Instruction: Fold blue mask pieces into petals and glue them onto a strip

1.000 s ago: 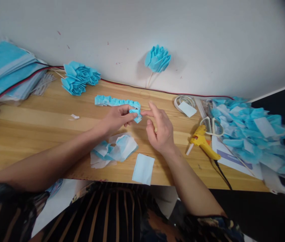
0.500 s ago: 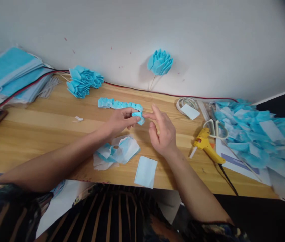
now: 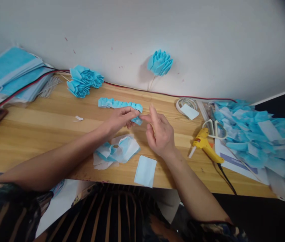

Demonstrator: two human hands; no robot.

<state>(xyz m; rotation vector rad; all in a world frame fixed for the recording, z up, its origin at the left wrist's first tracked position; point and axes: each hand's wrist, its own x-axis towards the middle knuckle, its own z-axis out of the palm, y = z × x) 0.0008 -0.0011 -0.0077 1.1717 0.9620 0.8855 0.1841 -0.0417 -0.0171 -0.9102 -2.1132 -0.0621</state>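
Note:
Pinched between the thumb and fingers of my left hand (image 3: 118,122) is a small blue fabric petal (image 3: 137,121), partly hidden by the fingers. My right hand (image 3: 161,134) has its fingers apart, and one fingertip presses against the petal's right side. Just beyond my left hand lies a row of folded blue petals (image 3: 118,104). Crumpled blue and white fabric scraps (image 3: 128,149) rest on the table below my left wrist. A small stack of pale blue squares (image 3: 145,172) lies at the table's front edge.
At right sit a yellow glue gun (image 3: 204,143), white-handled scissors (image 3: 215,129), a tape roll (image 3: 184,102) and a heap of blue fabric pieces (image 3: 255,137). Blue fabric flowers (image 3: 83,80) lie back left, beside packed masks (image 3: 13,72). Another flower (image 3: 160,63) leans on the wall.
My left thumb has moved up over the petal, covering more of it. My right hand has shifted slightly left, its fingertip now against the petal.

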